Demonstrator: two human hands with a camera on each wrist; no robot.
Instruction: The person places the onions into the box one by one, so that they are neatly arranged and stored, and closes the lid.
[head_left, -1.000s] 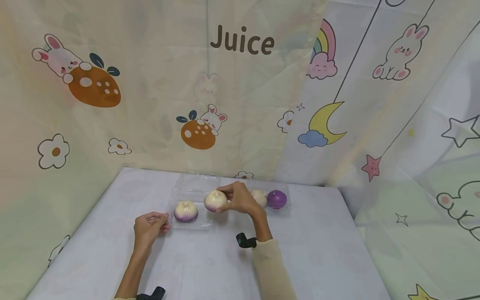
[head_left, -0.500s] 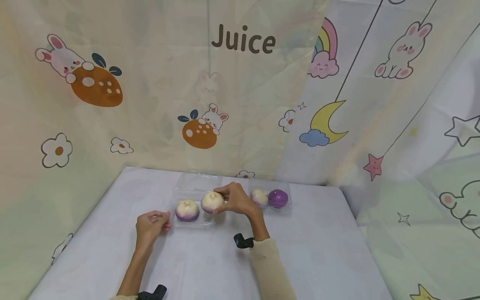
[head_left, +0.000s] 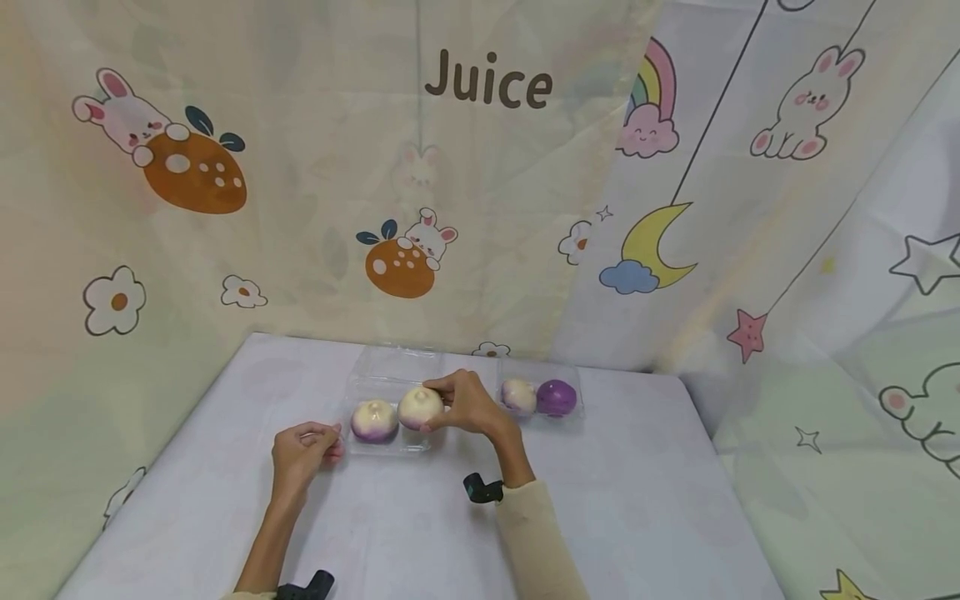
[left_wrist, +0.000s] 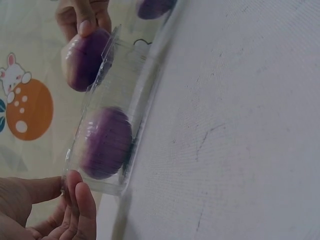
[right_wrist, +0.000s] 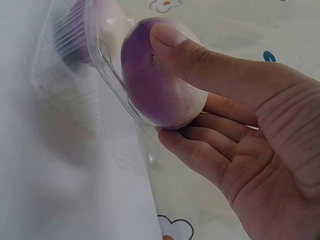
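A purple-and-cream turnip (head_left: pixel 420 408) is pinched in my right hand (head_left: pixel 472 405), cream side with its small nub upward. In the left wrist view its purple underside (left_wrist: pixel 89 62) overlaps the rim, at the box's right end. The clear plastic clamshell box (head_left: pixel 408 450) lies with its lid (head_left: pixel 397 362) folded back. Another turnip (head_left: pixel 375 421) sits in its left part, nub up. My left hand (head_left: pixel 300 452) pinches the box's left rim between thumb and fingers, seen closely in the left wrist view.
Right of the open box stands a second clear container (head_left: pixel 542 371) holding a pale turnip (head_left: pixel 519 397) and a purple one (head_left: pixel 557 398). Behind the white-covered table (head_left: pixel 630 500) hangs a printed curtain (head_left: pixel 300 167).
My right hand has brought the turnip left and slightly down, closer to the one in the box. The left hand keeps its place at the rim.
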